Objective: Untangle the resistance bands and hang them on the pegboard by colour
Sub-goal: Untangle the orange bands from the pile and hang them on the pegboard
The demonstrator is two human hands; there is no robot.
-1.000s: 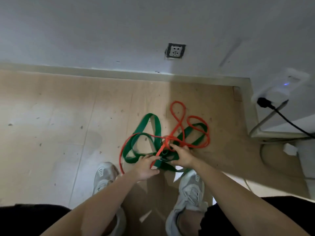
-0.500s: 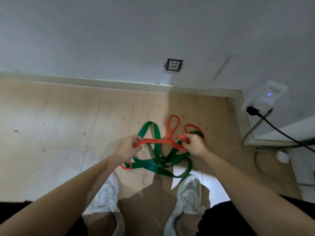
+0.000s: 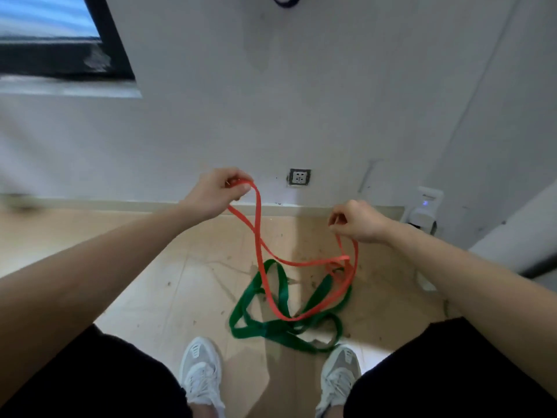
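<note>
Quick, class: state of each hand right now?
Left hand: closed on the thin red rubber resistance band.
Right hand: closed, pinching the same red band.

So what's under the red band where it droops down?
The green band, heaped on the floor. Where the red band crosses it, the green is covered, so whether they interlock is unclear.

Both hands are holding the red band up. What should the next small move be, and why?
Probably raise the right hand a little and work the red band out of the green band. The left hand and the right hand both grip the red band, but its lowest loop crosses the green band's loops on the floor, and a twist sits just below the right hand.
</note>
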